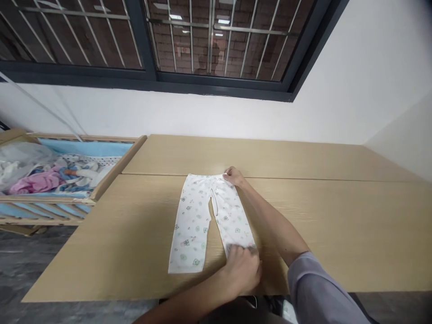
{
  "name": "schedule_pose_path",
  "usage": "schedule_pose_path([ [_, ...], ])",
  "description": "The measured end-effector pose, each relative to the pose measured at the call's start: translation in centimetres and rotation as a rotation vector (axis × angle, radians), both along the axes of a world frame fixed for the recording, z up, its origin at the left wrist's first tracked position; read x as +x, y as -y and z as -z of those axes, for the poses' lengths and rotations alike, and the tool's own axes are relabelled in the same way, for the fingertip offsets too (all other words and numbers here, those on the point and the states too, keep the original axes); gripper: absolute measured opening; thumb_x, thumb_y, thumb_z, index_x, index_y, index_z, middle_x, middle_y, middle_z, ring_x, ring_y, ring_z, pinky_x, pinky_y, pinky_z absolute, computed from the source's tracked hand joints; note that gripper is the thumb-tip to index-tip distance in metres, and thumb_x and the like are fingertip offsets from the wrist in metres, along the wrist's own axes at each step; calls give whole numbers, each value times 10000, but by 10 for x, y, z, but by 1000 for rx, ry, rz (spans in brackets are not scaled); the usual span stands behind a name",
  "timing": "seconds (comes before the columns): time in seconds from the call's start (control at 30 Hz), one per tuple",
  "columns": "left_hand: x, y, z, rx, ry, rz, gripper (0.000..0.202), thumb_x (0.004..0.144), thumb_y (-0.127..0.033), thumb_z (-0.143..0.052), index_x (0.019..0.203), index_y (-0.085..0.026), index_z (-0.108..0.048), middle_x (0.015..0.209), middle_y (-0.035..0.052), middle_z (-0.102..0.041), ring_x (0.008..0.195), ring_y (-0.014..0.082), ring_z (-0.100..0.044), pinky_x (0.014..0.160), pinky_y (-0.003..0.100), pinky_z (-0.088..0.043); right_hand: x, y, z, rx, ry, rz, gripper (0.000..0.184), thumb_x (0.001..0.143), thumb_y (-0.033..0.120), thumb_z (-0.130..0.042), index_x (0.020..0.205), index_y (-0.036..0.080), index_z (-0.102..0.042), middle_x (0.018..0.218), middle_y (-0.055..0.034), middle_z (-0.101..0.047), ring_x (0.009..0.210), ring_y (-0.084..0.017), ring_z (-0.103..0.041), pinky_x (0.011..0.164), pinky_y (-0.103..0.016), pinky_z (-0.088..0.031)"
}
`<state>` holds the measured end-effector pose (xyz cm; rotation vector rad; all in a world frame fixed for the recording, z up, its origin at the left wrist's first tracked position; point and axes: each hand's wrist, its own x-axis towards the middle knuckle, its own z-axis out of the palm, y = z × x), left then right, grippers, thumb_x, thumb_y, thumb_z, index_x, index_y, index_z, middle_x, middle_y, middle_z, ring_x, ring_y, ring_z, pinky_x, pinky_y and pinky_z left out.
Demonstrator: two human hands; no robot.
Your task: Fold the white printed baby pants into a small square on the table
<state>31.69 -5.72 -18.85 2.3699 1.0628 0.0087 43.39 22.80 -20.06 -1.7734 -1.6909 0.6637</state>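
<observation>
White baby leggings (202,220) with a small green and pink print lie flat and face up on a pale wood-grain bench (320,234), waistband toward the far edge, legs toward the person. The waistband sits just short of the seam (337,179) joining the bench's two boards.

The left hand (241,270) is at the cuff of the leg on the right of the view, its grip closed on the hem and bunching the fabric slightly. The right hand (234,176), its arm in a lilac sleeve (320,288), lies on the far corner of the waistband on the same side. Its fingers curl over the edge, but whether that grip is actually pinching the cloth cannot be told.

Beyond the bench's left end stands a wooden crib (118,175) with blue padding, heaped with clothes, among them a pink garment (37,182), beside a clear plastic bag (20,164). A dark-framed, barred window (216,83) is set in the white wall (168,112) ahead, with brick (182,45) behind it.
</observation>
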Motion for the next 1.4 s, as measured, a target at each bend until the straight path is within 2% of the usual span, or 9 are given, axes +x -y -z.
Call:
schedule_pose_path([
  [0.2, -16, -5, -26, -43, 109, -117, 248, 869, -319, -508, 906, -173, -706, 873, 165, -754, 829, 320, -713, 761, 442, -524, -10, 1, -29, -43, -11, -57, 167, 769, 220, -673, 915, 187, -600, 746, 1, -668, 663, -147, -602, 632, -243, -436],
  [0.43, -107, 22, -52, -421, 760, -614, 385, 944, -490, -469, 678, -227, -562, 713, 48, -741, 624, 169, -665, 582, 260, -490, -54, -3, -60, -52, 9, -139, 178, 763, 261, -739, 865, 176, -620, 791, -17, -685, 675, -135, -607, 605, -229, -421],
  [0.6, -167, 50, -37, -320, 753, -936, 563, 910, -673, -458, 666, -208, -660, 592, 29, -674, 557, 175, -619, 561, 261, -453, -112, -10, -56, -59, 44, -158, 194, 768, 266, -748, 893, 186, -622, 754, 1, -683, 649, -124, -605, 592, -214, -413],
  [0.8, -192, 69, 4, -227, 604, -1129, 577, 901, -667, -429, 614, -201, -609, 542, 23, -635, 510, 187, -592, 533, 271, -437, -174, -9, -39, -82, 127, -134, 175, 793, 235, -719, 932, 198, -620, 802, -28, -697, 731, -170, -653, 597, -234, -414],
  [0.9, -200, 72, 13, -62, 348, -1103, 506, 923, -556, -419, 589, -217, -589, 532, 20, -629, 510, 189, -597, 515, 270, -393, -188, -5, -37, -77, 164, -147, 154, 828, 241, -697, 950, 182, -623, 872, -78, -715, 830, -214, -680, 663, -265, -448],
  [1.03, -205, 67, -9, 338, 68, -980, 440, 952, -423, -469, 565, -235, -561, 480, -14, -570, 446, 163, -554, 485, 275, -333, -187, 15, -45, 11, 178, -211, 284, 948, 352, -596, 1168, 173, -577, 1104, -129, -707, 1036, -251, -666, 850, -328, -483],
  [1.2, -189, 54, -44, 690, 156, -581, 308, 1005, -299, -443, 813, -216, -669, 765, 37, -735, 699, 186, -705, 682, 284, -537, -172, 92, -56, 286, 180, -735, 493, 1037, 463, -435, 1418, 151, -453, 1428, -178, -561, 1308, -271, -542, 1074, -420, -426],
  [1.3, -176, 52, -36, 688, 33, -417, 311, 1001, -307, -436, 1064, -180, -713, 1116, 143, -761, 1003, 285, -735, 842, 400, -601, -163, 150, -53, 294, 255, -1081, 616, 1049, 501, -388, 1553, 155, -315, 1611, -182, -355, 1486, -288, -347, 1170, -466, -345],
  [1.4, -166, 55, -18, 505, -158, -305, 358, 987, -329, -472, 1151, -134, -722, 1175, 207, -741, 1068, 337, -727, 824, 415, -629, -156, 188, -38, 300, 320, -1278, 631, 1061, 476, -372, 1583, 134, -281, 1653, -184, -258, 1544, -270, -223, 1218, -447, -282],
])
